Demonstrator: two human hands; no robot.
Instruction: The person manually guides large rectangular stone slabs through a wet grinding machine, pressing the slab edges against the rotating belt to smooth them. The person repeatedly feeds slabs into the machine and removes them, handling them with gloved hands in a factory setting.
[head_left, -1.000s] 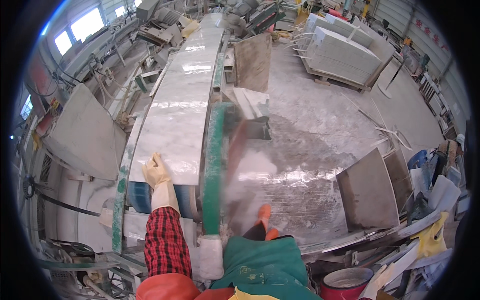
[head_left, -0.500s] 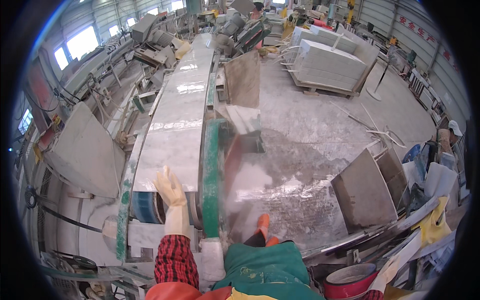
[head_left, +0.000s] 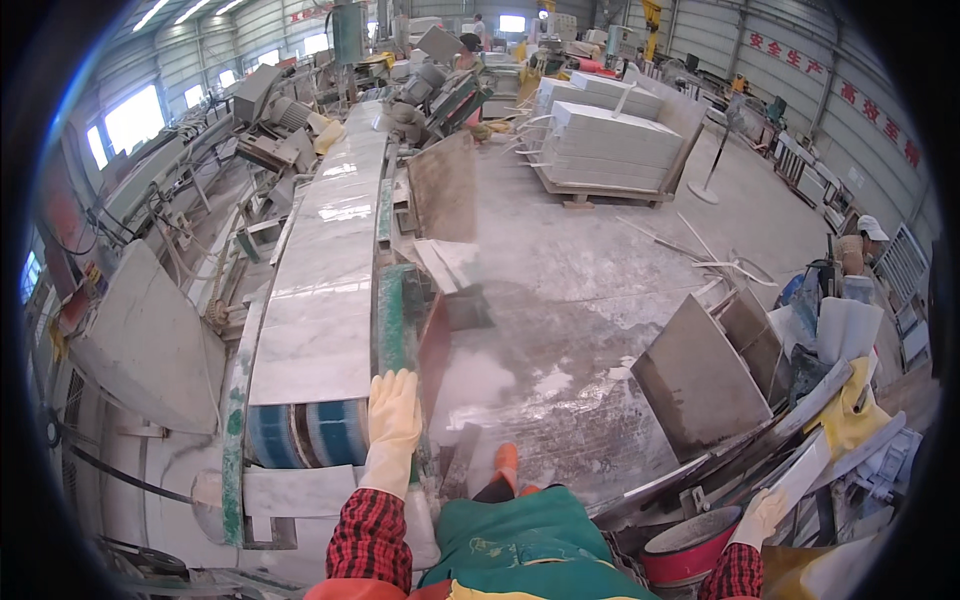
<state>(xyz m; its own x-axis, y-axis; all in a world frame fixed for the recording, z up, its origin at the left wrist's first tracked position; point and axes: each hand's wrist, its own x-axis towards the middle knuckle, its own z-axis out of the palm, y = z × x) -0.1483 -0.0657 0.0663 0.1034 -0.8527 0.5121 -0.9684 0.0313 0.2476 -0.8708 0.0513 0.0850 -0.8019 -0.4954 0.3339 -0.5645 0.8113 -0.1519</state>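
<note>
My left hand (head_left: 394, 418), in a cream rubber glove, lies with its fingers stretched out at the near right corner of a pale stone slab (head_left: 312, 365), beside the green side rail (head_left: 393, 325). The slab lies on a long roller conveyor, in a row with other wet, shiny slabs. Just below its near edge shows a blue banded roller (head_left: 338, 432). At the lower right my right hand (head_left: 762, 517), gloved alike, closes on the lower end of a white stone strip (head_left: 803, 470). Part of its fingers is hard to make out.
A red tub (head_left: 690, 550) stands beside my right forearm. Brown slabs (head_left: 700, 380) lean at the right, near a yellow cloth (head_left: 850, 402). Farther off, white blocks (head_left: 612, 150) are stacked on a pallet. Wet patches mark the floor (head_left: 540, 370). Another person (head_left: 858, 245) is at the far right.
My left hand has shifted right, from the slab's near edge to its right corner by the rail. The view has tilted up. My right hand shows more fully, still at the strip.
</note>
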